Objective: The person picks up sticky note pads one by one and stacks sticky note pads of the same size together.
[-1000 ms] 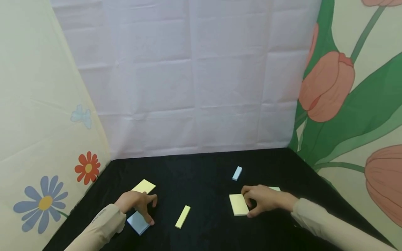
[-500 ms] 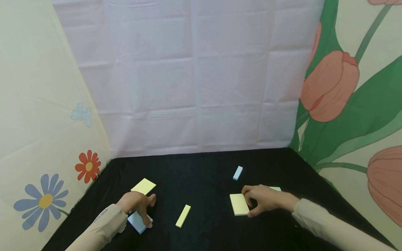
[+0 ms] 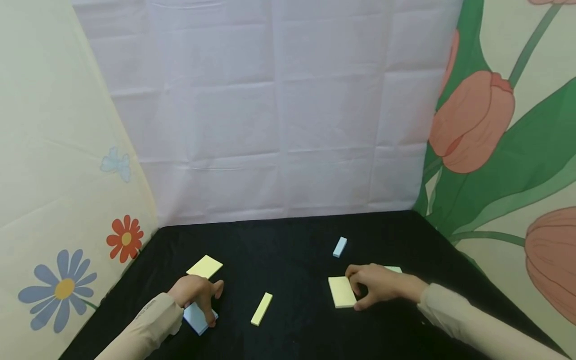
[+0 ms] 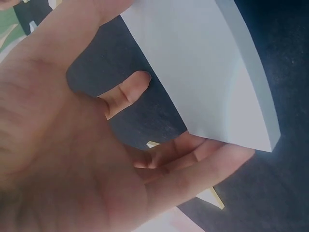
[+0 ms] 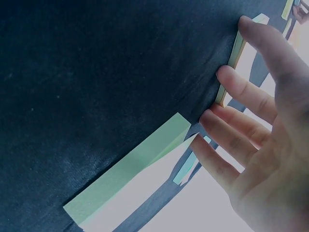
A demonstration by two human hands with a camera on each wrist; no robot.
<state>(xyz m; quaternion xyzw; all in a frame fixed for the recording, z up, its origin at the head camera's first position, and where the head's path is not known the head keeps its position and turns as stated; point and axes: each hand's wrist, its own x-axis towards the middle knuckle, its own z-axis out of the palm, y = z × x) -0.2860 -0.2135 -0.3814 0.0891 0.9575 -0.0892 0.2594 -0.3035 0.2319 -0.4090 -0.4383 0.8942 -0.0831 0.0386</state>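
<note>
In the head view my left hand (image 3: pixel 195 295) reaches over a blue sticky note pad (image 3: pixel 195 319) at the near left of the black table. The left wrist view shows the thumb and several fingertips at opposite edges of that blue pad (image 4: pixel 198 63), while one finger stands free of it. My right hand (image 3: pixel 375 285) arches over the right side of a pale yellow sticky note pad (image 3: pixel 340 292). In the right wrist view, thumb and fingertips rest against that yellow pad (image 5: pixel 245 63); the palm covers part of the scene.
Another yellow pad (image 3: pixel 206 267) lies behind my left hand. A narrow yellow strip pad (image 3: pixel 262 309) sits between the hands, and a narrow blue one (image 3: pixel 340 247) farther back. A pale green pad (image 3: pixel 394 269) is partly hidden behind my right hand. White cloth (image 3: pixel 279 125) hangs behind.
My left thumb and fingers have drawn in slightly onto the blue pad's edges. The right hand and the other pads look the same, apart from a small camera shift.
</note>
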